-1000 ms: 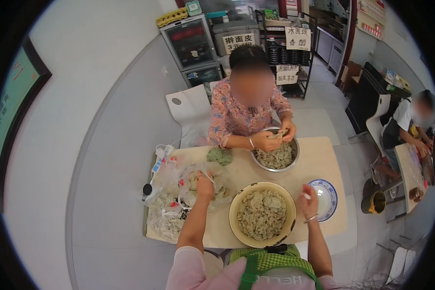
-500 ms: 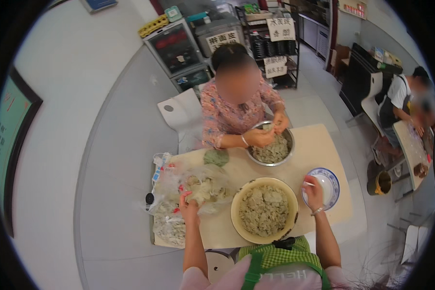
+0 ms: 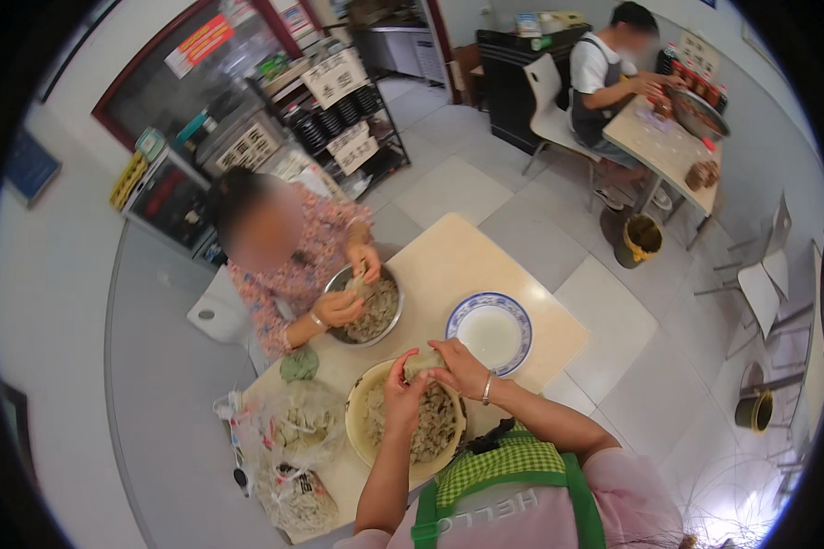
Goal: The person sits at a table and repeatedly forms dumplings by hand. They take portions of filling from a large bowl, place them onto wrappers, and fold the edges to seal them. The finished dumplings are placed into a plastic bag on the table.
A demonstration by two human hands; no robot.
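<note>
Now that both hands have met over the yellow bowl [image 3: 353,419], we've got a pale dough-like piece [image 3: 423,364] between them, the left hand [image 3: 403,392] and right hand [image 3: 463,370] each with a grip on it. Half a second ago the left was at the plastic bag [image 3: 300,423] and the right by the blue-rimmed dish [image 3: 525,335], so we'd call this fetching turned into two-handed work. The dish sits on the worktop [image 3: 453,256] near the right hand; across from us, a co-worker's hands [image 3: 342,309] are busy over a steel bowl [image 3: 400,309].
</note>
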